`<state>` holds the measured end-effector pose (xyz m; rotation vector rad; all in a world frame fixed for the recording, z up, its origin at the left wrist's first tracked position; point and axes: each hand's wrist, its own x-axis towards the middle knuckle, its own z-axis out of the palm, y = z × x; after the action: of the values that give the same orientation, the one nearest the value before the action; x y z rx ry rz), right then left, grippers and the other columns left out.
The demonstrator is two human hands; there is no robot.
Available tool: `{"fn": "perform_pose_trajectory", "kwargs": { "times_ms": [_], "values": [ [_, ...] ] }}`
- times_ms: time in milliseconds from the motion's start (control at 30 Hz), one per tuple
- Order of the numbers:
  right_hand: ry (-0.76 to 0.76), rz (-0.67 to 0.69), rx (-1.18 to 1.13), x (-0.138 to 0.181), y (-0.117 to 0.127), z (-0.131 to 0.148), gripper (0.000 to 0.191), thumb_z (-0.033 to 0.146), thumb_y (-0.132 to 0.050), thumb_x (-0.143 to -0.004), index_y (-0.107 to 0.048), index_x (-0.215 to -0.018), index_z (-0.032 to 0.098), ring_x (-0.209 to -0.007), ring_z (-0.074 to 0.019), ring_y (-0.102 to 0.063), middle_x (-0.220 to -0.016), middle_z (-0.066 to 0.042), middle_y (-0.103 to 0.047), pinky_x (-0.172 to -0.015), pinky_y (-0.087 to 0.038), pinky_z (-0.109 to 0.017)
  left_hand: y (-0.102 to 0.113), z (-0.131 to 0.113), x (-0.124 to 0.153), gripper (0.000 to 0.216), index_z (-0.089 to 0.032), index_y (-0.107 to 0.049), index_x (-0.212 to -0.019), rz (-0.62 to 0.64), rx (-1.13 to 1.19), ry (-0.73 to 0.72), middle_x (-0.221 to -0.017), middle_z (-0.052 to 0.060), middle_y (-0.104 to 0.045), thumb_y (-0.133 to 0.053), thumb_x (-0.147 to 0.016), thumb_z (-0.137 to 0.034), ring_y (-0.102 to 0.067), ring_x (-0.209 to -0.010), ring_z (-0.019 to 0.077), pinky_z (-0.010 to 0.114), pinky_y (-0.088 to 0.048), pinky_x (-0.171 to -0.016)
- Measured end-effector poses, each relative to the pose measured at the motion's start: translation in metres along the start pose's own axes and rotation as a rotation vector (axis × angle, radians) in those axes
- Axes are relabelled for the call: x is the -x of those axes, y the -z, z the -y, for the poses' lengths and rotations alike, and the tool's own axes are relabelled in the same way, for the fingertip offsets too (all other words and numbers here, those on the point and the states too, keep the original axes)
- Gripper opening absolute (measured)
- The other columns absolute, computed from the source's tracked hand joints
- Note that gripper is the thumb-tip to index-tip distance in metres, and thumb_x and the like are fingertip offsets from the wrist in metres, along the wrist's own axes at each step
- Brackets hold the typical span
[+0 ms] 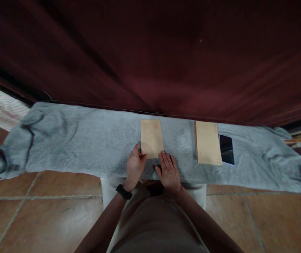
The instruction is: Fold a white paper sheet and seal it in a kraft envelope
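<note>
A tan paper envelope (151,137) with small reddish print near its upper right corner lies on the grey cloth. My left hand (135,167), a dark band at its wrist, is at the envelope's lower left corner. Its thumb lies over the corner and the other fingers curl by the left edge, closed on it. My right hand (169,172) rests flat at the lower right corner, fingers stretched out and fingertips touching the envelope's edge. Further right is a stack of similar envelopes (207,142), and a dark-screened phone (226,149) lies beside it, partly tucked at the stack's edge.
The grey cloth (100,140) covers a long narrow surface and is bunched at its left end. A dark red curtain (150,63) hangs right behind it. Below are orange floor tiles (68,214). Striped fabric (5,105) shows at the far left.
</note>
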<state>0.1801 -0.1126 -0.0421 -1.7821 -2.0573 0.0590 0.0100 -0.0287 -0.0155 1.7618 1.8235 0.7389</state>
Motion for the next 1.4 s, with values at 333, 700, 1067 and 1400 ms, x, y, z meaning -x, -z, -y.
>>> {"fn": "perform_pose_trajectory", "kwargs": {
  "times_ms": [333, 700, 1067, 1400],
  "values": [
    [-0.029, 0.006, -0.041, -0.014, 0.007, 0.008, 0.061, 0.026, -0.044, -0.103, -0.03, -0.162, 0.017, -0.14, -0.0318, -0.05, -0.156, -0.015, -0.05, -0.114, -0.042, -0.052, 0.01, -0.02, -0.004, 0.051, -0.015, -0.063, -0.125, 0.25, 0.77, 0.171, -0.084, 0.002, -0.073, -0.072, -0.077, -0.032, -0.069, -0.073, 0.0178, 0.03, -0.054, -0.071],
    [-0.466, -0.247, -0.882, -0.046, 0.027, -0.003, 0.033, 0.039, -0.049, -0.101, -0.073, -0.115, 0.023, -0.096, -0.0218, -0.07, -0.113, -0.009, -0.071, -0.079, -0.064, -0.035, 0.012, -0.044, 0.012, 0.057, -0.019, -0.063, -0.133, 0.2, 0.764, 0.14, -0.103, 0.008, -0.072, -0.067, -0.089, -0.055, -0.07, -0.091, 0.0205, 0.031, -0.058, -0.076],
    [-0.544, 0.027, -1.209, -0.025, -0.013, 0.007, 0.046, 0.046, -0.035, -0.105, -0.072, -0.11, 0.019, -0.089, -0.0242, -0.077, -0.101, -0.013, -0.079, -0.083, -0.065, -0.042, -0.017, -0.03, 0.013, 0.055, -0.016, -0.064, -0.129, 0.361, 0.867, 0.277, -0.072, -0.001, -0.07, -0.072, -0.076, -0.028, -0.063, -0.057, 0.013, 0.024, -0.051, -0.054],
    [-0.662, 0.19, -1.361, -0.012, 0.004, -0.002, 0.049, 0.063, -0.061, -0.091, -0.075, -0.099, 0.017, -0.07, -0.0244, -0.076, -0.088, -0.011, -0.079, -0.065, -0.066, -0.041, -0.005, -0.014, -0.003, 0.065, -0.011, -0.058, -0.139, 0.365, 0.558, 0.246, -0.058, -0.005, -0.063, -0.066, -0.076, -0.023, -0.056, -0.048, 0.014, 0.024, -0.042, -0.049]
  ]
}}
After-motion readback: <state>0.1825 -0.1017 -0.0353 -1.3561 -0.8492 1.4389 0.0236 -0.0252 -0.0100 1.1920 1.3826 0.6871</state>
